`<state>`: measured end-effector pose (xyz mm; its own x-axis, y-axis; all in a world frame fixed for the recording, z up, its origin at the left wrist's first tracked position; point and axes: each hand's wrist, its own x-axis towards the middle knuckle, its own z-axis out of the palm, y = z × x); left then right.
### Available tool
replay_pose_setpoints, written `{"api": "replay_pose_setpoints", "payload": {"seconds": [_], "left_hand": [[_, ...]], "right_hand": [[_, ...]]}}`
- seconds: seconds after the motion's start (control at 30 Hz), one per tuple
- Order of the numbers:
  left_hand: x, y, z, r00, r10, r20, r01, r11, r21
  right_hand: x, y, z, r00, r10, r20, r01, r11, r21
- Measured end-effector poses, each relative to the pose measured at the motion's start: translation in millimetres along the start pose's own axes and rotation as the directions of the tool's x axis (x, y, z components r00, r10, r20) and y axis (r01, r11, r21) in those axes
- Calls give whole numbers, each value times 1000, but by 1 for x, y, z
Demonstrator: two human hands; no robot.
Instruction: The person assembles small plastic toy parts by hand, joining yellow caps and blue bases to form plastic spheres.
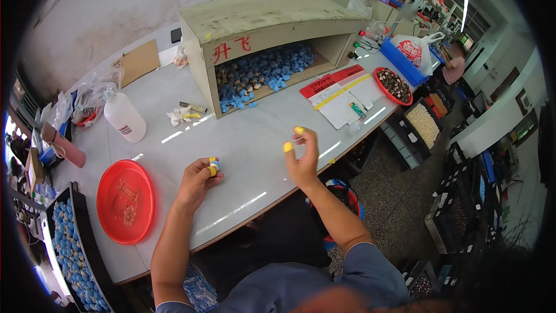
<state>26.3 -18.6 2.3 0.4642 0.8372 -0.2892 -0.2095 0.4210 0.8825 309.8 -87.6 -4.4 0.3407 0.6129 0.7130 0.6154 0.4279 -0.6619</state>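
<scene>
Shirt (272, 287) — blue pieces (72, 249) in black tray (90, 237)

left hand (196, 181) pinches small blue piece (216, 164) | right hand (303, 162) raised, loosely curled | red tray (111, 211) at left

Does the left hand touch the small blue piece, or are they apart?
Touching. The head view shows the left hand pinching the small blue piece between thumb and finger.
</scene>
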Motion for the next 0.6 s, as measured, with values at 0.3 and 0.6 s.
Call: {"api": "replay_pose_setpoints", "payload": {"seconds": [0.3,0.6], "left_hand": [[3,0,6,998,-53,35,50,994,98],[1,4,6,990,-127,55,119,985,122]], "right_hand": [[15,149,-155,904,223,-364,-425,531,-733],[20,26,-5,894,336,298,-406,888,218]]}}
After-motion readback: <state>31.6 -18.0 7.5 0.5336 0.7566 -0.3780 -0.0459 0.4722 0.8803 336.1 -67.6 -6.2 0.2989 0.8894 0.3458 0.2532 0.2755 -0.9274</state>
